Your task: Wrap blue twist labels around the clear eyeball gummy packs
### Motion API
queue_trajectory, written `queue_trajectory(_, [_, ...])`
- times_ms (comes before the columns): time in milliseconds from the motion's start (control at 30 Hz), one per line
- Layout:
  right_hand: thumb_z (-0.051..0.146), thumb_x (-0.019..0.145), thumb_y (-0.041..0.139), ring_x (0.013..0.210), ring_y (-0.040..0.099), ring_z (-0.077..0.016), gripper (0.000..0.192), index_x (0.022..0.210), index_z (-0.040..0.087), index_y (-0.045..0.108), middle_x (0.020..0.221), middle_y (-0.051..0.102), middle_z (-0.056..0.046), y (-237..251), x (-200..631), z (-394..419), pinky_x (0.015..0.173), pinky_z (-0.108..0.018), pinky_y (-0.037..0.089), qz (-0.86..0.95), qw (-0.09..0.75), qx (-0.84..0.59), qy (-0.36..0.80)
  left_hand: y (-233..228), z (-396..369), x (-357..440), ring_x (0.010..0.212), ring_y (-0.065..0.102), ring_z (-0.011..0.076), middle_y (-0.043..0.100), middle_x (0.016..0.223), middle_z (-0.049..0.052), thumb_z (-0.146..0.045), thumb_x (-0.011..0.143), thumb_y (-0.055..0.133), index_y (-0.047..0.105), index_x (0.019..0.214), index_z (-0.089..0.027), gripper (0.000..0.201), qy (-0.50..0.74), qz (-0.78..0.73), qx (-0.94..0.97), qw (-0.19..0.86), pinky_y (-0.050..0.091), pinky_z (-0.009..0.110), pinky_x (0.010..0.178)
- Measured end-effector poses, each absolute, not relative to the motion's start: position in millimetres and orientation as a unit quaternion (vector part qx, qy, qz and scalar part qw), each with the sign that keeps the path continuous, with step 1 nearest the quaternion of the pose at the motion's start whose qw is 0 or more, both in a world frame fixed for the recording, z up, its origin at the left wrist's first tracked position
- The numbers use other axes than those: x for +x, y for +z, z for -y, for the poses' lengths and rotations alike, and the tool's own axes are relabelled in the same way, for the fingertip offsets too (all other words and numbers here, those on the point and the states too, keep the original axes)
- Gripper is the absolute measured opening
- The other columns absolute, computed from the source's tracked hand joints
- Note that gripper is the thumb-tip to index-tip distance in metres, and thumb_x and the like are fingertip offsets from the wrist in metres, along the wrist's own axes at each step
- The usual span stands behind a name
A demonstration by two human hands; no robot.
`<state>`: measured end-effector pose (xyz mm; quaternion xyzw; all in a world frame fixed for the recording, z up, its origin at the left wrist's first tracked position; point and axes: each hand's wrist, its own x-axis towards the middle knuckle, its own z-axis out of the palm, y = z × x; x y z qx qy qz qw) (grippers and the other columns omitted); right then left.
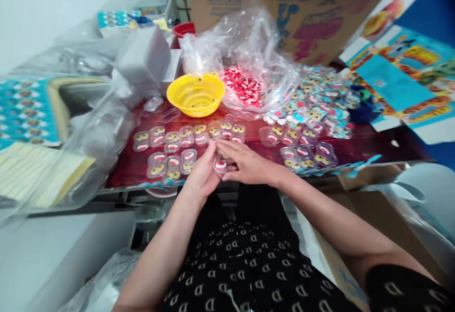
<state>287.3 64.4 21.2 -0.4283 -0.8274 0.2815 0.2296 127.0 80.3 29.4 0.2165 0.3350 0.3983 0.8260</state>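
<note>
Close to the table's front edge, my left hand (pixel 204 170) and my right hand (pixel 245 161) are closed around one small clear plastic pack (pixel 221 164). A red-and-white piece shows inside it; my fingers cover the rest. Beyond and to the left of my hands lie two rows of similar packs (pixel 172 141), with yellow eye-like pieces and red-and-white mouth-like pieces in them. More of these packs (pixel 304 153) lie to the right of my right hand. The red table (pixel 122 170) beneath them has a glossy top.
Behind the packs stands a yellow plastic basket (pixel 195 95). Beside it, a clear bag (pixel 249 42) holds red-and-white pieces (pixel 243 86). A heap of filled packs (pixel 320 99) lies at the right, near a printed blue box (pixel 398 75). Yellow card sheets (pixel 39 172) are at the left.
</note>
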Motion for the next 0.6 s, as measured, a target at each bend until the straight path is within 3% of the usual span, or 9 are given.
queue_trajectory(200, [0.041, 0.082, 0.079, 0.155, 0.033, -0.0326, 0.092, 0.161, 0.025, 0.035, 0.166, 0.036, -0.017, 10, 292, -60, 0.125, -0.06, 0.029, 0.826, 0.259, -0.419, 0.273, 16, -75, 118, 0.077, 0.072, 0.0188, 0.074, 0.091, 0.008, -0.037, 0.099, 0.061, 0.068, 0.108, -0.014, 0.026, 0.397, -0.329, 0.211, 0.83, 0.059, 0.031, 0.07])
queue_trajectory(367, [0.032, 0.084, 0.076, 0.152, 0.039, -0.0319, 0.085, 0.159, 0.029, 0.038, 0.162, 0.043, -0.012, 14, 285, -58, 0.125, -0.059, 0.03, 0.815, 0.277, -0.444, 0.249, 16, -73, 115, 0.072, 0.071, 0.0181, 0.074, 0.088, 0.007, -0.021, 0.092, 0.061, 0.067, 0.11, -0.012, 0.022, 0.398, -0.312, 0.197, 0.84, 0.058, 0.03, 0.067])
queue_trajectory(500, [0.04, 0.085, 0.075, 0.144, 0.049, -0.031, 0.075, 0.154, 0.033, 0.047, 0.157, 0.052, -0.008, 24, 284, -54, 0.121, -0.056, 0.037, 0.764, 0.32, -0.456, 0.324, 19, -68, 113, 0.07, 0.07, 0.015, 0.073, 0.089, 0.005, -0.007, 0.076, 0.061, 0.064, 0.117, -0.013, 0.042, 0.411, -0.295, 0.223, 0.833, 0.055, 0.025, 0.064])
queue_trajectory(600, [0.046, 0.095, 0.063, 0.122, 0.067, -0.0267, 0.041, 0.133, 0.03, 0.067, 0.132, 0.071, -0.007, 30, 290, -54, 0.108, -0.048, 0.051, 0.694, 0.378, -0.5, 0.354, 21, -62, 113, 0.069, 0.069, 0.0129, 0.073, 0.089, 0.003, -0.008, 0.075, 0.063, 0.053, 0.14, -0.017, 0.067, 0.423, -0.314, 0.261, 0.809, 0.054, 0.023, 0.066])
